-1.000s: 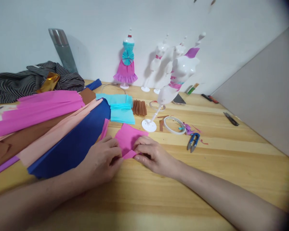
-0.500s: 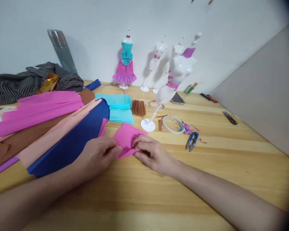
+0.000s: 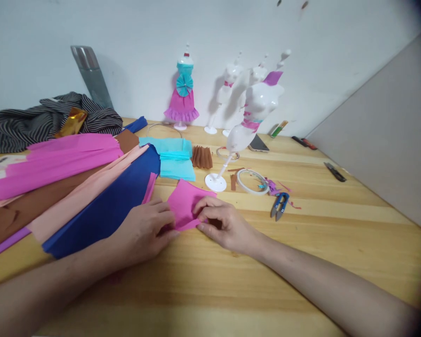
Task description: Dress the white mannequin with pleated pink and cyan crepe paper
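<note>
A small piece of pink crepe paper (image 3: 184, 201) lies on the table between my hands, its near edge folded up in a narrow strip. My right hand (image 3: 219, 222) pinches that folded edge between thumb and fingers at its right end. At the left end, my left hand (image 3: 150, 229) closes its thumb and curled fingers on the same edge. Part of the paper's left side is hidden behind those fingers. Just beyond the paper stands a white mini dress form (image 3: 257, 105), with pink bands round its waist and a purple piece at the top.
Sheets of blue (image 3: 105, 206), peach and brown paper fan out at left. Turquoise paper (image 3: 177, 168) and pleated brown paper (image 3: 202, 157) lie behind. Right of the form are a tape roll (image 3: 240, 187) and blue thread snips (image 3: 279, 206). A dressed form (image 3: 185, 89) stands by the wall.
My left hand has shifted slightly and its fingers sit lower along the folded edge. The right hand keeps its pinch, and the fold looks flatter.
</note>
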The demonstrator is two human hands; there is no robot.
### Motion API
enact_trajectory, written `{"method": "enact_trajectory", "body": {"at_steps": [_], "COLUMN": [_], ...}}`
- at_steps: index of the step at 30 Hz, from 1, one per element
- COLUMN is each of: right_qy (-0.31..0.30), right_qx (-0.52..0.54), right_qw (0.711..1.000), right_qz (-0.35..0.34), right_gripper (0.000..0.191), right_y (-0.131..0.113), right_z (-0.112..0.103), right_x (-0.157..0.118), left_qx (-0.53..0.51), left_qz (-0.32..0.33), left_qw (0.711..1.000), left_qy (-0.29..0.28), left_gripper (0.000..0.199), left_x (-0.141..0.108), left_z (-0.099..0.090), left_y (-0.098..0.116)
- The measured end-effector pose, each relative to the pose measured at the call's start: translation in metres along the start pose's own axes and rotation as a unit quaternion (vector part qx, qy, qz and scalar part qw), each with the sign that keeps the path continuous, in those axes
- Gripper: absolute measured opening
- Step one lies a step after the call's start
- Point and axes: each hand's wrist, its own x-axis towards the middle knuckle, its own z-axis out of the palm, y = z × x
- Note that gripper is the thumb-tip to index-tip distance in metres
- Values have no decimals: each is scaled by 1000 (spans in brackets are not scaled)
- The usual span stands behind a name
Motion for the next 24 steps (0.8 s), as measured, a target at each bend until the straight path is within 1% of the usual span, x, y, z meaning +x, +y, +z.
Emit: {"method": "enact_trajectory", "body": {"at_steps": [3,9,16,21,24], "right_qy": [-9,4,16,33,39], "right_qx": [-10,-23,-62,-58,-49], "right_qw": [1000,1000,998,998,998], "right_qz": [0,0,2,5,-5], "right_gripper": [17,26,23,16,19], "right_y": [-1,-1,-1,3,6], "right_z": [0,2,4,5,6], "right_x": [0,0,-2,-2,-2], "left_qx": [6,8,31,28,25], "left_qz": [-7,-17,-28,-24,-24], "left_qw": [1000,1000,999,999,999], "left_qy": [-1,3,22,28,29], "left_gripper": [24,24,25,24,23], "left_x": [1,0,2,2,2], "left_z": [1,4,8,8,9], "left_y": [1,2,5,5,5]}}
